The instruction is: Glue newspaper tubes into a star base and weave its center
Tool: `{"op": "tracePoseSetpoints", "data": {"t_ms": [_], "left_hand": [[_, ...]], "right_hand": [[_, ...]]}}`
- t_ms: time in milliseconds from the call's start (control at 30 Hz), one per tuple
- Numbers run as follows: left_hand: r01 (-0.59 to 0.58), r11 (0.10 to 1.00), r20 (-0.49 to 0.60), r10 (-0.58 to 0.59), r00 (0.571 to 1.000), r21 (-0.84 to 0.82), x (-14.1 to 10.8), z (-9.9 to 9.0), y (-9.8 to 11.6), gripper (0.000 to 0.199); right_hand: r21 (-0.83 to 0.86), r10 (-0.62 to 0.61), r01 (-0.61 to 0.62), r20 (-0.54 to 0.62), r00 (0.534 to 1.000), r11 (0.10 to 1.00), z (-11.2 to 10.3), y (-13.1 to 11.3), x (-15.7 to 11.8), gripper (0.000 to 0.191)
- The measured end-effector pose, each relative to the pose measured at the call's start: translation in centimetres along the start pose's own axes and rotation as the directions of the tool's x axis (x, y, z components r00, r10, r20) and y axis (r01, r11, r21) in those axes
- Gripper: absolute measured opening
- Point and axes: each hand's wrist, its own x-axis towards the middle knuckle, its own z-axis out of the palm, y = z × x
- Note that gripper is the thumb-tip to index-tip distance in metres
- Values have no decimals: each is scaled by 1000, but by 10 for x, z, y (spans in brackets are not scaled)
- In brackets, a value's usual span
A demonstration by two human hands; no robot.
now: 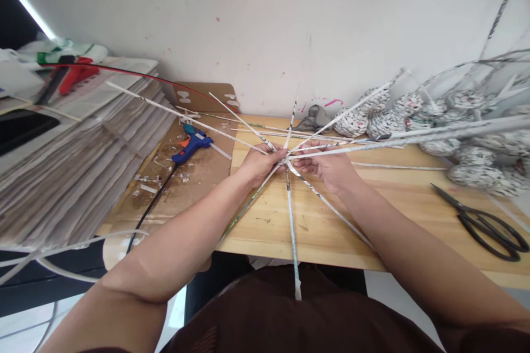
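Rolled paper sticks (291,220) radiate like spokes from a crossing point above the wooden table's middle. My left hand (261,164) pinches the crossing from its left side, thumb on top. On the right side, my right hand (325,162) has its fingers curled round the sticks close to the centre. The spokes point in all directions, one down toward my lap and a long bundle off to the right. The fingers partly cover the crossing, so its weave is hard to make out.
A blue glue gun (192,146) lies on stained cardboard (165,204) at left, beside stacked paper (74,160). Black scissors (482,223) rest at right. Woven paper pieces (476,168) line the back right. A grey cloth (315,119) lies near the wall.
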Motion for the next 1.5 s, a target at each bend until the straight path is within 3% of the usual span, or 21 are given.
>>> {"op": "tracePoseSetpoints", "data": {"t_ms": [167, 267, 367, 500, 633, 767, 900, 1067, 1167, 1300, 1500], "left_hand": [[-73, 994, -32, 75, 997, 78, -2, 3, 0, 21], [-133, 983, 6, 133, 991, 124, -1, 3, -1, 17], [-170, 980, 35, 167, 985, 100, 0, 2, -4, 20], [-92, 996, 51, 93, 994, -9, 1, 1, -5, 26], [27, 996, 54, -22, 998, -85, -1, 2, 0, 24], [68, 994, -3, -68, 998, -81, -2, 4, 3, 16], [52, 995, -37, -56, 998, -85, -2, 5, 3, 10], [54, 990, 4, -54, 999, -132, 0, 3, 2, 7], [50, 990, 48, -44, 998, -135, 2, 1, 0, 9], [17, 993, 18, -16, 1000, -115, 1, 1, -1, 12], [-17, 997, 10, 18, 1000, -72, 0, 3, -2, 12]], "right_hand": [[-51, -115, 120, 86, 990, 991, -1, 4, -1, 34], [-137, -182, 205, 161, 970, 969, 1, 8, -2, 33], [-205, -242, 262, 118, 963, 943, 4, 10, -3, 27], [-227, -235, 232, 12, 972, 946, 6, 10, -4, 28], [-235, -253, 240, -25, 967, 942, 7, 11, -6, 25], [-300, -315, 291, -33, 949, 909, 8, 13, -8, 21], [-364, -340, 316, -1, 940, 876, 8, 16, -8, 20], [-303, -253, 223, -64, 965, 926, 8, 17, -6, 23], [-313, -292, 263, -48, 955, 912, 8, 16, -6, 23], [-309, -348, 324, -24, 937, 894, 9, 15, -7, 23], [-266, -307, 280, -67, 949, 923, 9, 12, -8, 23]]}}
